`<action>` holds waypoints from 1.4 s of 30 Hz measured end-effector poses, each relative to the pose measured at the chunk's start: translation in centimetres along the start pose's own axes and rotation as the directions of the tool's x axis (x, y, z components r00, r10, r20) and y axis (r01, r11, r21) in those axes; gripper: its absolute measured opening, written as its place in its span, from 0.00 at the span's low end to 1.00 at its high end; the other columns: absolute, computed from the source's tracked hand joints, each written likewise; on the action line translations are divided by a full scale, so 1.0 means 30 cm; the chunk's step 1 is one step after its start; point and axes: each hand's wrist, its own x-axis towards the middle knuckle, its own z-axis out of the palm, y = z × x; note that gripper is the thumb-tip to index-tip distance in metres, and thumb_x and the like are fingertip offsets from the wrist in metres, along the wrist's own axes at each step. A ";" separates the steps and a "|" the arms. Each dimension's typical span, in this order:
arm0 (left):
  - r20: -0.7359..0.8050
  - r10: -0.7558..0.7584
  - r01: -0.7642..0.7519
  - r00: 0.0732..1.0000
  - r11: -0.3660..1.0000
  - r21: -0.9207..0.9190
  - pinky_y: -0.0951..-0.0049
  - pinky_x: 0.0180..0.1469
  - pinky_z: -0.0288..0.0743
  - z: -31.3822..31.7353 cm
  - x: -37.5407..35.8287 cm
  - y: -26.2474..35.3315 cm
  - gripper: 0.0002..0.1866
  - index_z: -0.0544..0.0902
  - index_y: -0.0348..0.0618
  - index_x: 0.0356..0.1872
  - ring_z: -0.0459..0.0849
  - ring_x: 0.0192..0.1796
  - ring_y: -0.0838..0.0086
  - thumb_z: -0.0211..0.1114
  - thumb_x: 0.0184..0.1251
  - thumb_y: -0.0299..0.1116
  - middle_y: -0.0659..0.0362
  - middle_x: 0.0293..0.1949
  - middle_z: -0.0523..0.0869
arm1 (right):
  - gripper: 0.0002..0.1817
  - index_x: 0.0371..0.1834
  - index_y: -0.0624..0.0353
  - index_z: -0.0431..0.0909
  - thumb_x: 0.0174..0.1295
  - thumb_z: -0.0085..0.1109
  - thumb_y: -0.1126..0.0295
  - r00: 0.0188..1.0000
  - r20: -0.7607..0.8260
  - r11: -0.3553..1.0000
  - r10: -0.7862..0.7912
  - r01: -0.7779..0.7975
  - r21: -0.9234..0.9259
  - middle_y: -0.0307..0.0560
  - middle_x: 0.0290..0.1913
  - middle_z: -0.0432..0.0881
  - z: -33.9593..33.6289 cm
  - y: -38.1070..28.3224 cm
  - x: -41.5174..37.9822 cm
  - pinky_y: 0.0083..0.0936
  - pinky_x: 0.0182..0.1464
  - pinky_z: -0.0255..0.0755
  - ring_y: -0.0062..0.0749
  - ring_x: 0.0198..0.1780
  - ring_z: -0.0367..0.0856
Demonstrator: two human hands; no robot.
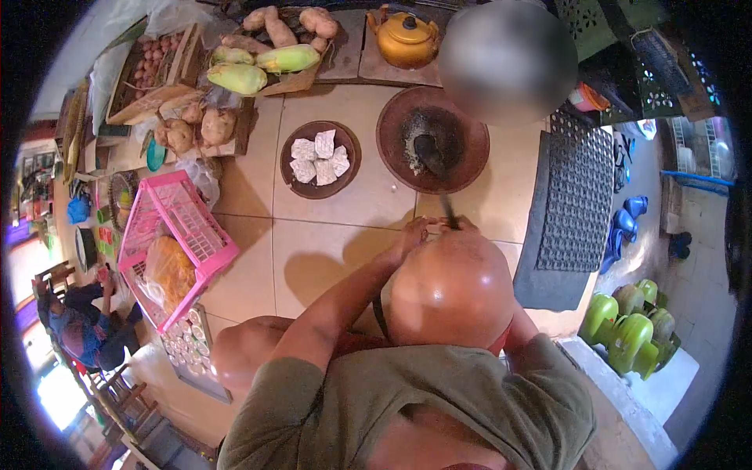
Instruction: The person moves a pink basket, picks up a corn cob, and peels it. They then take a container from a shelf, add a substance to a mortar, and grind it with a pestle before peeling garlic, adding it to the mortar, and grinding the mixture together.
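A wide brown stone mortar (389, 160) sits on the tiles ahead, with pale crushed bits inside. The dark head of a pestle (427, 150) rests in it, its handle slanting down towards me. My right hand (464, 225) is closed around the handle's near end, partly hidden behind my raised knee. Close beside it is my left hand (417, 231), fingers curled; whether they also grip the handle or something small, I cannot make out. Left of the mortar, a brown plate (354, 176) bears several white, scored blocks (323, 145).
A pink plastic basket (211, 270) lies at left with a bagged orange item. Corn (237, 78), root vegetables and a golden kettle (407, 39) line the back. A dark rubber mat (576, 196) lies right. Green things (633, 329) stand lower right. Another person (82, 325) sits far left.
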 end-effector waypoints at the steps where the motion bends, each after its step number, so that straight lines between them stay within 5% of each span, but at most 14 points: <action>1: -0.020 -0.030 0.030 0.999 0.999 -0.028 0.77 0.24 0.63 0.001 -0.003 0.009 0.17 0.77 0.39 0.40 0.69 0.22 0.80 0.46 0.68 0.42 0.66 0.20 0.70 | 0.12 0.41 0.62 0.75 0.61 0.49 0.65 0.985 0.095 0.963 -0.141 0.158 -0.219 0.48 0.36 0.77 0.020 0.030 0.060 0.25 0.41 0.71 0.35 0.37 0.75; 2: -0.041 -0.060 0.058 0.997 0.997 -0.057 0.77 0.24 0.63 0.002 -0.006 0.017 0.16 0.77 0.39 0.40 0.69 0.23 0.80 0.47 0.68 0.41 0.66 0.20 0.70 | 0.12 0.42 0.63 0.74 0.61 0.50 0.66 0.942 0.221 0.855 -0.251 0.323 -0.406 0.46 0.36 0.77 0.037 0.070 0.128 0.25 0.40 0.70 0.34 0.37 0.75; 4: 0.058 0.843 -0.648 0.535 0.364 0.669 0.75 0.24 0.63 -0.009 -0.043 0.047 0.14 0.78 0.40 0.39 0.69 0.22 0.78 0.48 0.66 0.38 0.64 0.19 0.71 | 0.13 0.44 0.63 0.74 0.60 0.52 0.67 0.781 0.518 0.469 -0.350 0.624 -0.625 0.42 0.35 0.76 0.062 0.137 0.238 0.24 0.38 0.69 0.30 0.35 0.74; 7: -0.236 0.429 -0.361 0.872 0.889 0.283 0.72 0.25 0.65 -0.124 -0.007 -0.021 0.11 0.78 0.41 0.37 0.70 0.21 0.74 0.48 0.65 0.35 0.62 0.19 0.72 | 0.16 0.49 0.64 0.71 0.59 0.52 0.70 0.639 0.698 0.210 -0.323 0.767 -0.606 0.43 0.38 0.75 0.129 0.108 0.253 0.24 0.38 0.69 0.30 0.36 0.74; 10: -0.359 -0.008 -0.078 0.933 0.971 -0.225 0.68 0.28 0.69 -0.179 -0.040 0.077 0.09 0.77 0.41 0.32 0.74 0.24 0.67 0.50 0.62 0.33 0.57 0.20 0.74 | 0.21 0.56 0.62 0.68 0.58 0.51 0.72 0.594 0.711 0.299 -0.376 0.804 -0.514 0.51 0.42 0.74 0.200 0.063 0.243 0.28 0.45 0.69 0.37 0.41 0.74; 12: -0.410 0.429 -0.172 0.805 0.830 0.531 0.64 0.30 0.72 -0.238 0.018 0.057 0.08 0.74 0.40 0.36 0.79 0.28 0.64 0.51 0.63 0.33 0.53 0.24 0.78 | 0.24 0.59 0.60 0.67 0.56 0.50 0.72 0.575 0.696 0.387 -0.430 0.814 -0.433 0.56 0.43 0.73 0.192 0.054 0.273 0.31 0.50 0.68 0.43 0.44 0.74; 18: -0.202 0.468 0.014 0.860 0.374 0.927 0.53 0.34 0.72 -0.252 0.135 0.187 0.13 0.63 0.40 0.44 0.79 0.35 0.49 0.50 0.61 0.33 0.46 0.30 0.80 | 0.27 0.66 0.55 0.58 0.62 0.43 0.71 0.786 0.334 0.773 -0.521 0.600 -0.207 0.50 0.51 0.69 0.281 -0.064 0.215 0.23 0.44 0.71 0.31 0.41 0.75; 25: 0.158 0.488 -0.134 0.858 -0.083 0.987 0.60 0.38 0.76 -0.260 0.160 0.070 0.15 0.73 0.34 0.44 0.82 0.35 0.57 0.51 0.57 0.30 0.50 0.32 0.83 | 0.30 0.66 0.60 0.56 0.57 0.42 0.80 0.499 0.750 0.184 -0.435 0.864 -0.468 0.57 0.58 0.63 0.462 -0.126 0.342 0.33 0.64 0.52 0.44 0.62 0.59; 27: 0.106 0.454 -0.109 0.885 -0.020 0.994 0.60 0.40 0.76 -0.257 0.154 0.072 0.13 0.74 0.33 0.41 0.82 0.36 0.57 0.51 0.56 0.30 0.49 0.32 0.83 | 0.27 0.62 0.61 0.63 0.54 0.42 0.83 0.322 0.846 0.033 -0.425 0.940 -0.341 0.57 0.57 0.66 0.593 -0.121 0.422 0.33 0.62 0.56 0.48 0.61 0.62; 33: 0.053 0.598 -0.205 0.799 0.188 0.961 0.58 0.47 0.72 -0.298 -0.003 0.032 0.12 0.77 0.38 0.37 0.79 0.44 0.54 0.50 0.60 0.34 0.45 0.41 0.80 | 0.22 0.58 0.52 0.69 0.57 0.46 0.73 0.541 0.803 -0.130 -0.250 0.803 -0.581 0.50 0.63 0.64 0.868 -0.072 0.631 0.36 0.60 0.59 0.46 0.62 0.62; 35: -0.199 0.251 0.052 0.947 0.492 0.869 0.57 0.50 0.70 -0.293 -0.090 0.117 0.13 0.78 0.42 0.39 0.76 0.48 0.53 0.51 0.61 0.37 0.47 0.44 0.79 | 0.25 0.61 0.52 0.65 0.57 0.45 0.74 0.559 0.816 -0.310 -0.148 0.757 -0.575 0.51 0.66 0.59 0.859 -0.074 0.607 0.38 0.63 0.57 0.48 0.65 0.58; 36: -0.146 0.145 0.081 0.979 0.381 0.921 0.58 0.56 0.68 -0.284 -0.150 0.190 0.19 0.75 0.46 0.51 0.75 0.53 0.55 0.46 0.65 0.43 0.46 0.52 0.75 | 0.26 0.60 0.54 0.65 0.55 0.47 0.76 0.492 0.844 -0.304 -0.213 0.788 -0.536 0.49 0.65 0.59 0.845 -0.049 0.611 0.37 0.64 0.55 0.48 0.66 0.56; 39: 0.071 0.069 -0.075 0.995 0.055 0.996 0.56 0.49 0.70 -0.385 -0.133 0.133 0.19 0.80 0.42 0.39 0.79 0.46 0.57 0.47 0.66 0.45 0.49 0.42 0.82 | 0.21 0.60 0.60 0.66 0.63 0.50 0.68 0.449 0.833 0.427 -0.323 0.855 -0.295 0.50 0.55 0.71 0.720 -0.329 0.361 0.26 0.57 0.63 0.31 0.57 0.69; 42: 0.426 0.169 -0.443 0.889 0.083 0.893 0.56 0.41 0.72 -0.502 -0.294 0.243 0.19 0.80 0.42 0.35 0.79 0.37 0.52 0.50 0.64 0.48 0.47 0.34 0.82 | 0.20 0.57 0.60 0.68 0.62 0.51 0.66 0.552 0.777 0.453 -0.304 0.801 -0.392 0.48 0.54 0.73 0.547 -0.732 -0.028 0.28 0.56 0.64 0.33 0.55 0.71</action>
